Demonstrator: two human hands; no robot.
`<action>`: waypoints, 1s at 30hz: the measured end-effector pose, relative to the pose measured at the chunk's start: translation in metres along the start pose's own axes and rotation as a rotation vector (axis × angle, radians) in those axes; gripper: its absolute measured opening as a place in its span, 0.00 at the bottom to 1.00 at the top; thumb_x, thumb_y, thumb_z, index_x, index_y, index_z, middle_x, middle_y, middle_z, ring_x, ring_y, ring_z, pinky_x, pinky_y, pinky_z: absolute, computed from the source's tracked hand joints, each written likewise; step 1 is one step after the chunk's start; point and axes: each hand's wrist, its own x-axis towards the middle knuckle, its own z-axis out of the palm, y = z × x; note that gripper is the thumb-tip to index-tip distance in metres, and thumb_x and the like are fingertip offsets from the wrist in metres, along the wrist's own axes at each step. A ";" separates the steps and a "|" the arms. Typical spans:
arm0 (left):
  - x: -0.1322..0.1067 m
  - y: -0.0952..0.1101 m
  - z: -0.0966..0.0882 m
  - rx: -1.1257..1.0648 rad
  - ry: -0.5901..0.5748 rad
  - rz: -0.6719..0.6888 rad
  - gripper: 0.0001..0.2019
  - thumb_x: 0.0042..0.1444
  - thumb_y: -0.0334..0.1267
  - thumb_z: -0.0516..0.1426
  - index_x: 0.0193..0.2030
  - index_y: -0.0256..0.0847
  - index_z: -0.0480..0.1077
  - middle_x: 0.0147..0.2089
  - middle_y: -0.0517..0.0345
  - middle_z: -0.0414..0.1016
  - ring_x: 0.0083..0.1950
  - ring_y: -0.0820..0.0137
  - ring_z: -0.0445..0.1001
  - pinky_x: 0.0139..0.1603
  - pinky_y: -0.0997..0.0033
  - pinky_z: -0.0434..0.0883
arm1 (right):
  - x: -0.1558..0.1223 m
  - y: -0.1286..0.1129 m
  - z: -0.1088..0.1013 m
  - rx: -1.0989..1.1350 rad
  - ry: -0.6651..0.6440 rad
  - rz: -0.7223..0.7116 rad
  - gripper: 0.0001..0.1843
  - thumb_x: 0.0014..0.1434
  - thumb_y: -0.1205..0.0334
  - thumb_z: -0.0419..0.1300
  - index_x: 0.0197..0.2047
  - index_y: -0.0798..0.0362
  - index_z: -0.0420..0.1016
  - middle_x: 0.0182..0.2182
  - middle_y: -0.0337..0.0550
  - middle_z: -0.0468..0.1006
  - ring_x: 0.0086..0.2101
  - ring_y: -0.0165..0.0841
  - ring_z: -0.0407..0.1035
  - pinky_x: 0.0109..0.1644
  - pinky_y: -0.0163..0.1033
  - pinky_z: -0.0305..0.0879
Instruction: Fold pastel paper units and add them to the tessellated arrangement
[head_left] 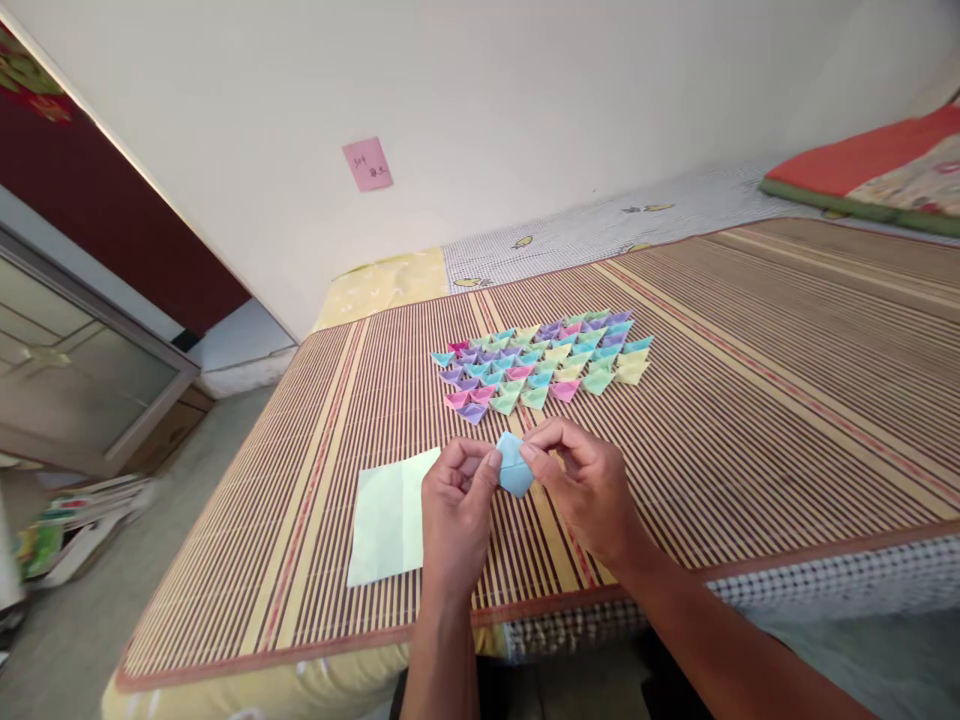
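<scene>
A small folded piece of light blue paper (pixel 514 468) is held up over the mat between my two hands. My left hand (pixel 459 500) pinches its left edge between thumb and fingers. On the opposite edge, my right hand (pixel 589 480) grips it the same way. Beside my left wrist lies a creased pale green sheet of paper (pixel 386 525), partly covered by that hand. Beyond my hands, several folded paper boats (pixel 525 373) in pink, purple, blue, green and yellow stand in close rows.
A striped bamboo mat (pixel 750 400) covers the bed. Folded red and green bedding (pixel 862 160) lies at the far right. On the white wall hangs a pink note (pixel 367 164). A glass-panelled door (pixel 67 350) and stacked papers (pixel 90 520) are on the left.
</scene>
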 end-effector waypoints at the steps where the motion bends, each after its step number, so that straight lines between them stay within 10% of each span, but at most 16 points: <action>1: -0.001 0.001 0.001 0.014 0.005 0.003 0.11 0.61 0.44 0.64 0.33 0.39 0.72 0.24 0.63 0.75 0.27 0.74 0.71 0.32 0.76 0.68 | -0.001 0.000 0.000 -0.029 0.009 -0.009 0.08 0.66 0.61 0.61 0.33 0.49 0.74 0.30 0.40 0.78 0.34 0.35 0.73 0.40 0.41 0.68; 30: -0.007 -0.005 0.008 0.172 0.144 0.057 0.08 0.56 0.41 0.67 0.31 0.40 0.78 0.28 0.60 0.78 0.31 0.71 0.73 0.34 0.73 0.70 | -0.001 -0.004 -0.001 -0.085 0.022 -0.077 0.07 0.66 0.63 0.61 0.34 0.51 0.75 0.32 0.40 0.79 0.37 0.35 0.76 0.41 0.39 0.70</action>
